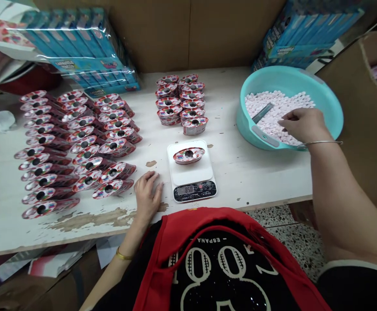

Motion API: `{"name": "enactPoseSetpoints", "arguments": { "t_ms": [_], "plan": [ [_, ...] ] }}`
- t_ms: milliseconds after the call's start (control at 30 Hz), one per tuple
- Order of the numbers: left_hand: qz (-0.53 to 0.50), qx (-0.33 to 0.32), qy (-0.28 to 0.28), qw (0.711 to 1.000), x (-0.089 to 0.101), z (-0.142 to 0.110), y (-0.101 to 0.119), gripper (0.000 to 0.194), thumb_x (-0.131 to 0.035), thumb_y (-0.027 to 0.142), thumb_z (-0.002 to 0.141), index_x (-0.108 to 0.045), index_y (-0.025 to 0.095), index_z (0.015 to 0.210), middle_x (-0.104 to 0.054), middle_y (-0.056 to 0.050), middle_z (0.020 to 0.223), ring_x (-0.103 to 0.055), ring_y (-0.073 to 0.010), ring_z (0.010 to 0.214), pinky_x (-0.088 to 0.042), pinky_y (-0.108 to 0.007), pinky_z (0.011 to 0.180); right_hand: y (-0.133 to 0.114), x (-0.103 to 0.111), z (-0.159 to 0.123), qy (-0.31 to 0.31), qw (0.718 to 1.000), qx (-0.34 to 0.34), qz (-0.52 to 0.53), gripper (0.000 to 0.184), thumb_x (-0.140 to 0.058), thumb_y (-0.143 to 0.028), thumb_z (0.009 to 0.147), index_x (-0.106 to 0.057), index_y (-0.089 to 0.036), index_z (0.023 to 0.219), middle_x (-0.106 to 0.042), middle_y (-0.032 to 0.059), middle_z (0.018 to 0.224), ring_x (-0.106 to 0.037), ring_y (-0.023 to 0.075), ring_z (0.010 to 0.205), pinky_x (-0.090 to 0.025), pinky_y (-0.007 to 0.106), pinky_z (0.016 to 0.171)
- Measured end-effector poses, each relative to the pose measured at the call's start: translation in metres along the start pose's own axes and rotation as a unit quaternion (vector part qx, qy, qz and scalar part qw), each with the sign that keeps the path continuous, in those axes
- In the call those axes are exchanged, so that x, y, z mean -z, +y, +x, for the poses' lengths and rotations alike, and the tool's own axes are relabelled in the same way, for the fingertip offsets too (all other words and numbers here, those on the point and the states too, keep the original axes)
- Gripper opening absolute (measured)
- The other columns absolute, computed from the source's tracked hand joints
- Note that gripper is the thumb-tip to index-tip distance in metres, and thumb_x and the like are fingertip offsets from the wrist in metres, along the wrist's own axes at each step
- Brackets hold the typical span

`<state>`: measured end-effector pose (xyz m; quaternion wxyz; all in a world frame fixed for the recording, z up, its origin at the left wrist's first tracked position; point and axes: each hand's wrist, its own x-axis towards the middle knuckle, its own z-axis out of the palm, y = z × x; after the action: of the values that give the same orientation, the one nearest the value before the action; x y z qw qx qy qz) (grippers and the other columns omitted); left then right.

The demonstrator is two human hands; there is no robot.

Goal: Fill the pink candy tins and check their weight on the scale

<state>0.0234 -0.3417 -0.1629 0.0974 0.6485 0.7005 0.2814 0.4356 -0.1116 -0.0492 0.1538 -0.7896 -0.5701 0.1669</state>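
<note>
Along the near edge of our worn white table (233, 172), our left hand (147, 195) lies unclasped with fingers loosely curled, beside a digital scale (191, 175) bearing one oval-topped red pack (180, 158). To our left stand long rows of matching packs (91, 166). On the other side our right hand (306, 124) hangs over pale pink pellets (292, 103) in a turquoise basin (332, 101), fingertips drawn together; we cannot tell whether they grip any. Beyond the scale stands a smaller cluster (193, 114), and farther back, blue boxes (74, 39) in clear wrap

Right grip (303, 125) bunched, palm down, left grip (147, 194) relaxed
</note>
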Motion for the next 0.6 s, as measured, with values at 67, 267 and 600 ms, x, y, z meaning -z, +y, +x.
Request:
{"name": "enactPoseSetpoints", "arguments": {
  "t_ms": [67, 267, 600],
  "plan": [
    [0.002, -0.003, 0.005, 1.000, -0.003, -0.002, -0.002, 0.030, -0.053, 0.033, 0.091, -0.059, 0.021, 0.118, -0.060, -0.012, 0.123, -0.055, -0.0245, 0.118, -0.038, -0.043, 0.102, -0.018, 0.004, -0.018, -0.009, 0.994, 0.027, 0.110, 0.020, -0.068, -0.019, 0.081, -0.068, 0.000, 0.087, -0.061, 0.0109, 0.066, -0.051, 0.0079, 0.056, -0.038, 0.032, 0.061],
    [-0.001, -0.018, 0.025, 1.000, -0.007, -0.002, -0.007, 0.030, -0.054, 0.033, 0.091, -0.060, 0.021, 0.118, -0.061, -0.011, 0.122, -0.055, -0.0244, 0.117, -0.037, -0.041, 0.100, -0.091, -0.008, -0.084, -0.192, 0.900, 0.122, 0.372, 0.010, -0.071, -0.019, 0.079, -0.065, -0.012, 0.081, -0.058, 0.0005, 0.062, -0.049, 0.0072, 0.053, -0.037, 0.024, 0.054],
    [-0.008, -0.027, 0.035, 0.999, -0.006, -0.002, -0.008, 0.028, -0.054, 0.032, 0.091, -0.061, 0.020, 0.116, -0.061, -0.012, 0.121, -0.056, -0.0240, 0.116, -0.038, -0.040, 0.098, -0.150, -0.062, -0.138, -0.230, 0.877, 0.409, 0.101, 0.012, -0.054, -0.007, 0.087, -0.065, -0.013, 0.088, -0.066, 0.0088, 0.090, -0.057, 0.0173, 0.083, -0.043, 0.030, 0.077]
  ]
}}
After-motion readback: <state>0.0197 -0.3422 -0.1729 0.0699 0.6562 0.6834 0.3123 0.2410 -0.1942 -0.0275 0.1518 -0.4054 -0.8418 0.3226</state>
